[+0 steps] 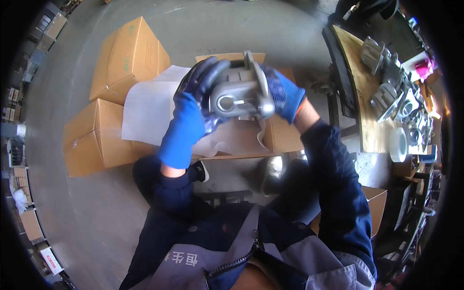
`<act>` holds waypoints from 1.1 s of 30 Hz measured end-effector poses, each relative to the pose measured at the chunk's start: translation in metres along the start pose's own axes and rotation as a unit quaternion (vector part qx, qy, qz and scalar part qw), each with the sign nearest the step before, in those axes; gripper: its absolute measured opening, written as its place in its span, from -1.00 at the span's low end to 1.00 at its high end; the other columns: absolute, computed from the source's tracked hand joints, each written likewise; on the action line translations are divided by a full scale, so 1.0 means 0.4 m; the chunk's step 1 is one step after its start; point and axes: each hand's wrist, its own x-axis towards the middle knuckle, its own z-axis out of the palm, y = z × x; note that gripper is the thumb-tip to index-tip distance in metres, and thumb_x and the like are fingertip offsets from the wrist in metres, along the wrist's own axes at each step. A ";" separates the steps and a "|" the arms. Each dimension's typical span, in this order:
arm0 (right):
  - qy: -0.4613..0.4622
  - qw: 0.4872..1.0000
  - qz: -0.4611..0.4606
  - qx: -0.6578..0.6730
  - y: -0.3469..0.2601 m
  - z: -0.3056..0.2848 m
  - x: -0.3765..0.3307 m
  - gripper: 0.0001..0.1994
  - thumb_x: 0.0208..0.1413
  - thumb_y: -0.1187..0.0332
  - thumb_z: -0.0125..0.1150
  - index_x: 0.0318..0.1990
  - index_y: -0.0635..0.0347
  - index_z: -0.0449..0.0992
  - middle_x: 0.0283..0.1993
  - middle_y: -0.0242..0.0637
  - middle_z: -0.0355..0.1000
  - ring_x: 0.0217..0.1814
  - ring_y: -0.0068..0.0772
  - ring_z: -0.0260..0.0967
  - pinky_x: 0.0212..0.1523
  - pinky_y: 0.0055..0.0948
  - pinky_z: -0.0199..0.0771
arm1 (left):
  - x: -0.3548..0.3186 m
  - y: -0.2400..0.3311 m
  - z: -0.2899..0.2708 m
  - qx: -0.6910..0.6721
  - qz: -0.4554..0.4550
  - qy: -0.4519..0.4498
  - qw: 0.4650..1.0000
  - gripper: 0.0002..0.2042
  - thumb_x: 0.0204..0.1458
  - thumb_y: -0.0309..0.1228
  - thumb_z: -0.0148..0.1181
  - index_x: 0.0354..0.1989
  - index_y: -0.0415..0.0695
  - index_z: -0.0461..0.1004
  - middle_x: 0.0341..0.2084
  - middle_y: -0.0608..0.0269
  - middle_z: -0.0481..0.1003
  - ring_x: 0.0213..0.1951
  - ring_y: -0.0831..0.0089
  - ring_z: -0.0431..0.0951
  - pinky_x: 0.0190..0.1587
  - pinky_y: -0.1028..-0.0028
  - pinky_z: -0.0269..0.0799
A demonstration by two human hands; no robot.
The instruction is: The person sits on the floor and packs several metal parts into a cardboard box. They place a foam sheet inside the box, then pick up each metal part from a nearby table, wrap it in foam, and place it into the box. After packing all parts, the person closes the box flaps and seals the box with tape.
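A grey cast metal housing with a round bore and a flat flange is held up in front of me. My left hand, in a blue glove with a dark coated palm, grips its left side. On the other side my right hand, gloved alike, is closed around the flange edge; some of its fingers are hidden behind the part. Below the housing lies an open cardboard box, with white sheet wrap spread in it and draped over its left edge.
Two closed cardboard boxes stand stacked at the left. On the right, a wooden-topped bench carries several similar metal castings and a roll of tape. Another open carton sits by my right side. Shelving lines the far left.
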 end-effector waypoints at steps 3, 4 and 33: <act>0.062 0.966 0.013 -0.249 0.024 -0.071 0.101 -0.56 -0.02 0.40 0.36 0.07 0.22 0.50 -0.13 -0.10 0.55 -0.12 -0.26 0.53 0.00 -0.35 0.54 | -0.072 -0.070 0.049 0.110 -0.189 -0.009 0.976 -0.29 -0.16 -0.43 0.36 0.29 0.00 0.29 0.00 -0.01 0.50 0.04 -0.03 0.50 0.09 0.17 0.44; 0.075 0.950 0.021 -0.304 0.094 -0.118 0.159 -0.52 -0.08 0.36 0.40 0.07 0.18 0.50 -0.12 -0.05 0.53 -0.11 -0.18 0.53 0.01 -0.31 0.53 | -0.108 -0.091 0.081 0.135 -0.281 -0.026 0.950 -0.38 -0.08 -0.42 0.24 0.26 -0.02 0.30 -0.22 -0.04 0.57 -0.17 -0.06 0.59 -0.08 0.11 0.51; 0.007 0.691 -0.006 -0.723 0.772 -0.194 0.314 -0.11 -0.15 -0.08 0.36 0.32 0.18 0.21 0.39 -0.03 0.14 0.46 0.04 0.03 0.44 -0.03 -0.01 | -0.490 -0.431 0.701 -0.441 -0.777 0.309 0.324 -0.47 0.21 0.14 0.06 -0.20 -0.19 0.53 -0.46 0.30 0.49 -0.45 0.40 0.41 -0.35 0.32 0.33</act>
